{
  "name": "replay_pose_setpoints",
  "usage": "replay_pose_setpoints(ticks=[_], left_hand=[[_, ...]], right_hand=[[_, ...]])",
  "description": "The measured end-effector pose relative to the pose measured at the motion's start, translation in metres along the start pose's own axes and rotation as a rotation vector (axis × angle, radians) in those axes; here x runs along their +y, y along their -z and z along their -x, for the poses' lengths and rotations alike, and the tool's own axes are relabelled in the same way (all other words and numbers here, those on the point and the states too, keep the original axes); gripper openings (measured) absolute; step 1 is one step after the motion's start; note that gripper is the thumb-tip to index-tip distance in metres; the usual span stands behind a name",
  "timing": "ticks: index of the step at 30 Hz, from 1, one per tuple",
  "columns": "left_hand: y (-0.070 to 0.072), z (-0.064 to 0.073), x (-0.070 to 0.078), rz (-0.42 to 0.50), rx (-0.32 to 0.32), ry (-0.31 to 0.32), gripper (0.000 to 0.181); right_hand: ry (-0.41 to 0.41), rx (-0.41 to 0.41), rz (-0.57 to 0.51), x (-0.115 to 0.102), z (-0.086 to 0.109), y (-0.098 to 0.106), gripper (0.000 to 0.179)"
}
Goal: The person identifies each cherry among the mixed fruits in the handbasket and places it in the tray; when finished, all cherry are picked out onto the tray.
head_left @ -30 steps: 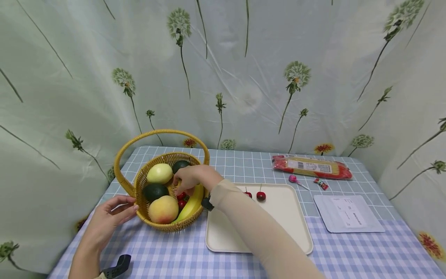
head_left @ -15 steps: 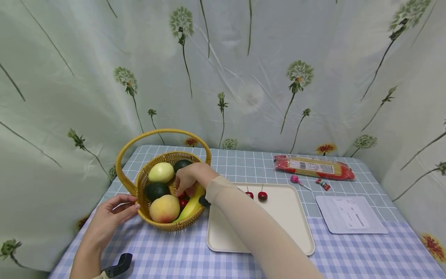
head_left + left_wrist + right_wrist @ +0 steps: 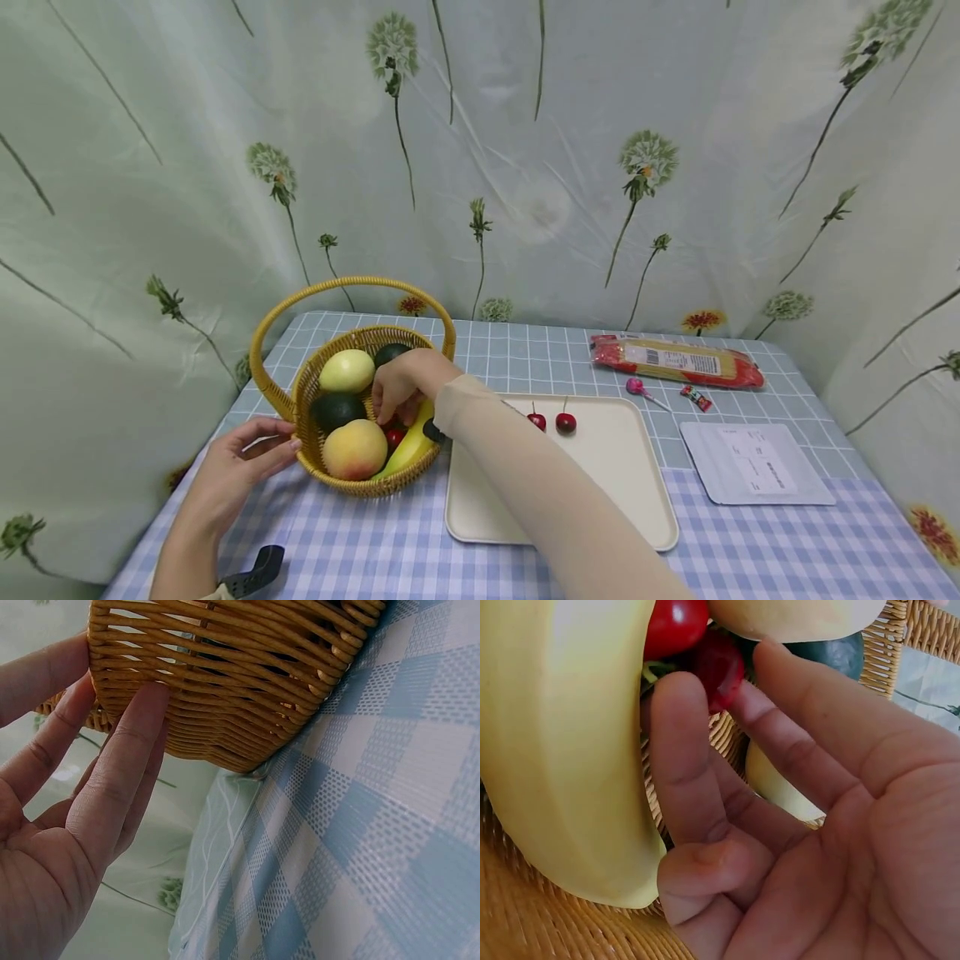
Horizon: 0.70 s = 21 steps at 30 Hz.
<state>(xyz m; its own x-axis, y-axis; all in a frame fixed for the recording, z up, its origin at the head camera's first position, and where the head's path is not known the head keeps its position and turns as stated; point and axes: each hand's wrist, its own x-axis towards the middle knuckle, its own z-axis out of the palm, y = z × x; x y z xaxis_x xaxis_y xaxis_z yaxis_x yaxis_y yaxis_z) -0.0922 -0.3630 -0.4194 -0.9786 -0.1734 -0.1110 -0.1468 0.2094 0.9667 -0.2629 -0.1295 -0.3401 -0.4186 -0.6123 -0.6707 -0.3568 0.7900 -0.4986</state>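
Note:
My right hand (image 3: 397,387) reaches into a yellow wicker basket (image 3: 375,487). In the right wrist view, its fingertips (image 3: 681,694) are bent around a dark red cherry (image 3: 720,667), which they partly cover. Beside them are a brighter red round fruit (image 3: 675,626) and a banana (image 3: 562,750). A peach (image 3: 355,450), a pale yellow-green fruit (image 3: 347,371) and dark green fruits, one an oval (image 3: 337,412), also lie in the basket. At the basket's left side, my left hand (image 3: 232,462) touches the rim and outer wall with extended fingers (image 3: 124,761).
Right of the basket, a cream tray (image 3: 600,492) bears two stemmed cherries (image 3: 566,423). Beyond it lie a noodle packet (image 3: 678,362), a pink lollipop (image 3: 636,386), a small wrapped candy (image 3: 696,397) and a pale flat pouch (image 3: 757,462). The basket's tall handle (image 3: 352,282) arches overhead.
The right hand has shifted slightly deeper into the basket and closed in on the red fruit. The left hand stays at the basket rim. The whole view has drifted slightly.

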Motion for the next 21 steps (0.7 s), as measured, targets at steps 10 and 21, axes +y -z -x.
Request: replay_pose_setpoints(ticks=[10, 21], left_hand=[[-0.0001, 0.0001, -0.0032, 0.039, 0.001, 0.003, 0.021], [-0.0002, -0.0006, -0.0021, 0.022, 0.010, 0.026, 0.020]], right_hand=[[-0.011, -0.009, -0.045, 0.0028, 0.0013, -0.0017, 0.015], [0.009, -0.023, 0.023, 0.0027, 0.0024, 0.0025, 0.023]])
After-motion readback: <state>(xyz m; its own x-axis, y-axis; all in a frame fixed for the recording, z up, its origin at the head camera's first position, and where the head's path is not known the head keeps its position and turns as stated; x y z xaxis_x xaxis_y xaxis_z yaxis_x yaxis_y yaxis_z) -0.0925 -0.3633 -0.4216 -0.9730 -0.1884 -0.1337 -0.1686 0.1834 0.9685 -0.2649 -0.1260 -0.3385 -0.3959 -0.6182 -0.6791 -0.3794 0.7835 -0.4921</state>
